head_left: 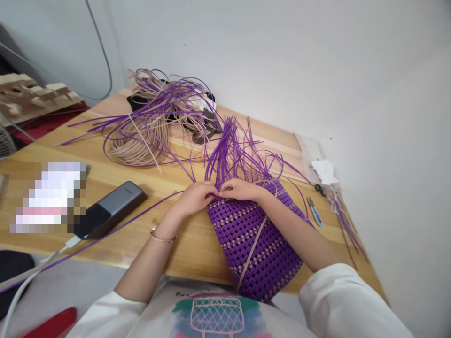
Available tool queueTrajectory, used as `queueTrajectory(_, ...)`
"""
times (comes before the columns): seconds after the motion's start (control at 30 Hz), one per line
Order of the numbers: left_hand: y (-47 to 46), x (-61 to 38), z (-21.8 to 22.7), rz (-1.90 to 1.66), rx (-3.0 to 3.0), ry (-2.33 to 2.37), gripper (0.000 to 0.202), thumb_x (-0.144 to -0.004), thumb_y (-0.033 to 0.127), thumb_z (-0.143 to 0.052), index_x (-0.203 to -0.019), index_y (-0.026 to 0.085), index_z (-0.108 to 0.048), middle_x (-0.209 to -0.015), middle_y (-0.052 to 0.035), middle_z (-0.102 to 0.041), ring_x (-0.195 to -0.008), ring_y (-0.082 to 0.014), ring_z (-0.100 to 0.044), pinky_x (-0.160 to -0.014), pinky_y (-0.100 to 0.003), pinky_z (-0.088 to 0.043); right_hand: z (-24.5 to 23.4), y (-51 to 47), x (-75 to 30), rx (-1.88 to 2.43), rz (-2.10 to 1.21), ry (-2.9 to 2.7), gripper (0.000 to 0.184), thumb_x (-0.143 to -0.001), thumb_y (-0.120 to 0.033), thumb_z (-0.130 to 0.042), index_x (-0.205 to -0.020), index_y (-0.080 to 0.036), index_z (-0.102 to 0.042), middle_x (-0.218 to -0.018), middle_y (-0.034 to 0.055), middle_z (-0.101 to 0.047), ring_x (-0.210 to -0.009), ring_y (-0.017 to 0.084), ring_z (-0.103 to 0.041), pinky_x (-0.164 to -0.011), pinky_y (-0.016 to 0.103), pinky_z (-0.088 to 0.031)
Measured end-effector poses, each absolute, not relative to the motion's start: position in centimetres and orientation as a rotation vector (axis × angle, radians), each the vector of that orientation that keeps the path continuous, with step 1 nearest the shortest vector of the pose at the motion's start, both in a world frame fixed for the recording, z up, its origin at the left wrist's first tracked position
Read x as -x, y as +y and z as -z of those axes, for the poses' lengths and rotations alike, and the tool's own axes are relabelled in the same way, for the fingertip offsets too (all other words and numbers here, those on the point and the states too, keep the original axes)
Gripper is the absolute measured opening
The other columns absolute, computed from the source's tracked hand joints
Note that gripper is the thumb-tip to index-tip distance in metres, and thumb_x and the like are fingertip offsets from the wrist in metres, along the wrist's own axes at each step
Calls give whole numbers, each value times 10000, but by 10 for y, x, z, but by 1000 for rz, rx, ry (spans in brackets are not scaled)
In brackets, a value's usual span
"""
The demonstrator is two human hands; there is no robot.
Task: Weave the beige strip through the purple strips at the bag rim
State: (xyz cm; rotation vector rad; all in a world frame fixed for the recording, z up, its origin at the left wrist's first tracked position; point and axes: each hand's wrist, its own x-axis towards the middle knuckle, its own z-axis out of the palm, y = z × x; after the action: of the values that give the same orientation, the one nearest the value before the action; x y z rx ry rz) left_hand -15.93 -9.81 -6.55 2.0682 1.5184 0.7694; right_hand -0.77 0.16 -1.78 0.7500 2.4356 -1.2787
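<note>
A purple woven basket (253,244) with beige stripes lies on its side on the wooden table (116,173), its base toward me. Loose purple strands (232,150) fan out from its far rim. My left hand (193,197) and my right hand (241,189) meet at that rim, fingers pinched together on the strands. A beige strip (253,249) runs down across the basket. A bracelet sits on my left wrist.
A coil of beige and purple cord (148,126) lies at the back of the table. A dark power bank (109,209) with a white cable lies at left. Small snips (314,211) and crumpled paper (324,171) lie by the right wall.
</note>
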Motion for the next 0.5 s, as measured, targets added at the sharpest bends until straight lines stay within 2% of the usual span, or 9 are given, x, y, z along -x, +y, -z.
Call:
queueTrajectory(0.23,-103,152,62,-430,-2247,1936,273,-860,200,-369,-792,154,-629,-809,-73,-598,-732,-181,-571,-575,-260,-358,19,-1,7,-853,1466,2274,280,-679,-388,-571,-590,-126,-534,-521,-41,-437,-501,63,-347,-515,219,-258)
queueTrajectory(0.37,-99,153,56,-368,-2222,1921,238,-841,177,-392,-763,158,-616,-783,-65,-586,-718,-171,-564,-561,-252,-333,23,1,7,-790,1432,2298,311,-686,-413,-556,-573,-126,-517,-519,-42,-412,-501,61,-319,-519,224,-252)
queueTrajectory(0.5,-90,161,53,-405,-2245,1797,196,-796,126,-424,-701,154,-593,-744,-47,-584,-699,-152,-549,-575,-239,-326,22,1,9,-775,1398,2309,270,-693,-371,-551,-600,-119,-538,-545,-34,-422,-527,67,-336,-534,222,-273)
